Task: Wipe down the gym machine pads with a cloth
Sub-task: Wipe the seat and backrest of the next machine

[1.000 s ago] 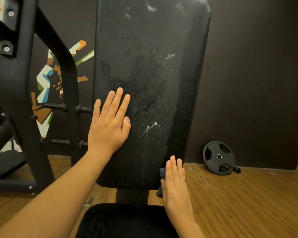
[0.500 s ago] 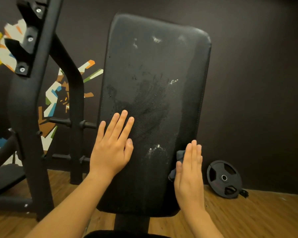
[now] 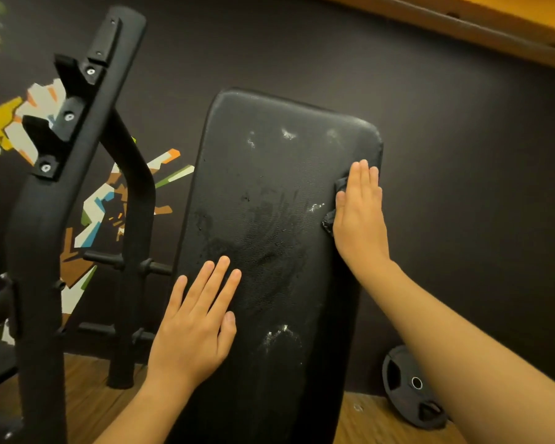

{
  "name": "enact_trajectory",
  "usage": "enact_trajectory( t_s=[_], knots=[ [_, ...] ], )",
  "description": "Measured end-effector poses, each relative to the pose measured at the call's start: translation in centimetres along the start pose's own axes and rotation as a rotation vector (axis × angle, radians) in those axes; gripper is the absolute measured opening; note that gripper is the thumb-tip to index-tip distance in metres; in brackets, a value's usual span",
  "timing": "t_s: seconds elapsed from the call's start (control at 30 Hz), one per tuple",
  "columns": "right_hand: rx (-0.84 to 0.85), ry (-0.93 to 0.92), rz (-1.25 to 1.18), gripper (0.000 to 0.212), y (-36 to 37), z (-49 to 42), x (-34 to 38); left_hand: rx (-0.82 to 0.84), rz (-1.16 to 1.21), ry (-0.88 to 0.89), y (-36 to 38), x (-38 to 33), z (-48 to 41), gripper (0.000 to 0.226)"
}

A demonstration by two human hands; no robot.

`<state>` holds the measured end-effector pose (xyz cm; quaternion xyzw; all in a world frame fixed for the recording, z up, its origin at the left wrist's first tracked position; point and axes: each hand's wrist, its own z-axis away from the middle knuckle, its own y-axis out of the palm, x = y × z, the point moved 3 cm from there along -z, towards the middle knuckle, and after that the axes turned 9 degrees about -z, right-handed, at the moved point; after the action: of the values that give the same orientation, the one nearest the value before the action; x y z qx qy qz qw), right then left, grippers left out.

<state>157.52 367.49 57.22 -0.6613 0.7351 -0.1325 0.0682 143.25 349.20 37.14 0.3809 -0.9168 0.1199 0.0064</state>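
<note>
Head view. A black upright pad (image 3: pixel 253 174) fills the middle and leans slightly to the right. Its surface carries white smudges (image 3: pixel 288 133) near the top, more low down, and dark wet-looking streaks across the centre.

Left of the pad stands a thick black metal frame (image 3: pixel 42 251) with bolted brackets. Short black pegs (image 3: pixel 104 260) stick out between frame and pad. Behind the pad is a dark wall (image 3: pixel 462 187); a coloured mural (image 3: pixel 100 209) shows on it left of the pad, partly hidden by the frame. A weight plate (image 3: pixel 407 389) leans on the wall low and right of the pad, partly covered by the right forearm. Wooden floor (image 3: pixel 87 408) lies below the pad on both sides. A wooden ledge (image 3: pixel 462 19) runs above and right of the pad.

Left hand (image 3: pixel 194 322): laid flat on the pad's lower left part, fingers straight and close together, pointing up, grasping nothing.

Right hand (image 3: pixel 361 213): flat against the pad's upper right edge, fingers straight and pointing up. It presses a dark cloth (image 3: pixel 341 184) onto the pad, uncurled. The cloth is mostly hidden under the palm; only crumpled bits peek out on the thumb side.
</note>
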Motion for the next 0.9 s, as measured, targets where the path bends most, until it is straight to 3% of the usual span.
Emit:
enact_trajectory(
  t_s=[0.4,0.7,0.9],
  knots=[
    [-0.023,0.023,0.058,0.048,-2.2,-11.3,-0.3,0.008,0.009,0.002,0.0,0.0,-0.1,0.060],
    [0.042,-0.068,0.031,0.054,-1.8,-5.1,-0.9,0.010,0.015,-0.002,0.0,0.0,0.0,0.060],
    [0.044,-0.052,0.046,0.053,-2.5,-9.2,-0.1,0.012,0.020,0.001,0.1,0.1,0.0,0.060]
  ],
)
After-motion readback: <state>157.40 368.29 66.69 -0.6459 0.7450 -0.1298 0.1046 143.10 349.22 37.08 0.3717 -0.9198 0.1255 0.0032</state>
